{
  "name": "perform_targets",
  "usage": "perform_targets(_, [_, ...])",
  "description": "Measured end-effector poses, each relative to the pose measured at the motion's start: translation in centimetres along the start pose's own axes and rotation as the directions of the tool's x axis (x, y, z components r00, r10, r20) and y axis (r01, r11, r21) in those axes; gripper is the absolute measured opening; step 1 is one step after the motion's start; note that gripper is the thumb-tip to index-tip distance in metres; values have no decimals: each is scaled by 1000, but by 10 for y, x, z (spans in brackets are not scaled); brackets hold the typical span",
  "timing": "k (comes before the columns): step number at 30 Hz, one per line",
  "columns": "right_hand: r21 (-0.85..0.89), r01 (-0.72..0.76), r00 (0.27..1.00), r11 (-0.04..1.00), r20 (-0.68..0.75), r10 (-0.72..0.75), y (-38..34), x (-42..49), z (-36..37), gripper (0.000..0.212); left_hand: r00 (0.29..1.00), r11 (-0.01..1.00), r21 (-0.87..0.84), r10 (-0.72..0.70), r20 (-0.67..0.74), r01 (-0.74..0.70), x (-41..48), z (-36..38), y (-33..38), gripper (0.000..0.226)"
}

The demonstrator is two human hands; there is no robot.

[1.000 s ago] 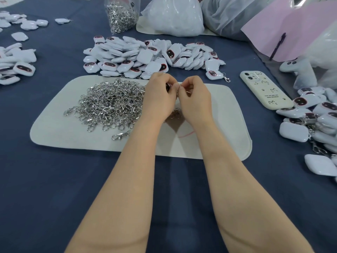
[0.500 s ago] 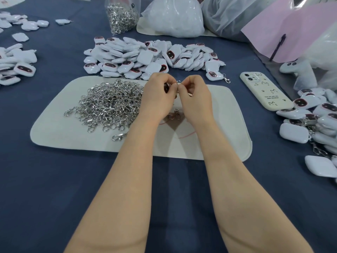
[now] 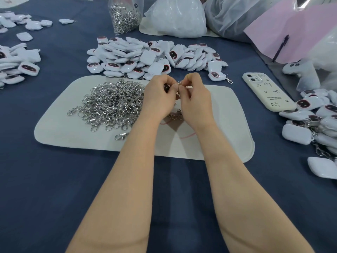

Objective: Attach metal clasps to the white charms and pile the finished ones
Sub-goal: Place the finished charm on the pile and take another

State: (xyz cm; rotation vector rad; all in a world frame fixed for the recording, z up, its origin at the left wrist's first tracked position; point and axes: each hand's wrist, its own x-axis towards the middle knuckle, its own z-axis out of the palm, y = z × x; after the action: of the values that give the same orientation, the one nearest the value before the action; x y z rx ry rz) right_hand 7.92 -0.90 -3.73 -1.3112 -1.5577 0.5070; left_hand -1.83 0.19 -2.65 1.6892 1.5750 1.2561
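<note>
Since half a second ago almost nothing differs: your two hands stay knuckle to knuckle over the far edge of the white mat [image 3: 58,132], and the piles around them lie as they did. Against a second ago, your fingertips sit a touch farther from you.

Your left hand [image 3: 158,96] is curled around a white charm [image 3: 166,87], of which only a dark sliver shows between the fingers. Your right hand [image 3: 196,101] pinches a metal clasp [image 3: 179,82] between thumb and forefinger. The clasp glints in the small gap where the two sets of fingertips meet, just right of the charm. You cannot tell from here whether it is already hooked on.

The loose heap of clasps [image 3: 113,103] lies on the mat's left half, touching your left wrist. The unfinished charm pile [image 3: 155,55] sits just beyond the mat on the blue cloth [image 3: 54,179]. The finished pile [image 3: 313,114], with clasps on, is at the right edge, near a cream phone [image 3: 268,92]. A clear bag of clasps [image 3: 125,15] stands at the far side.
</note>
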Motion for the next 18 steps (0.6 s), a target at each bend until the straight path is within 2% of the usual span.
perform_targets(4, [-60,57,998,997,-6,-58,-1,-1,-1,7,999,997,-64,-37,34,39,0,-2,1,15])
perform_targets(7, [-69,66,997,995,-24,-68,0,-1,0,6,998,995,-86,-55,41,59,0,-2,1,10])
perform_targets(11, [-42,2,999,999,-48,-4,2,0,-1,11,993,982,-165,-75,87,88,-2,-4,3,8])
perform_targets(15, [-34,-70,996,997,-59,68,6,1,-2,10,988,937,-315,-129,87,150,-3,-8,5,25])
perform_targets(18, [-27,-90,995,996,-49,89,6,0,-2,9,984,924,-348,-122,127,160,-6,-8,7,29])
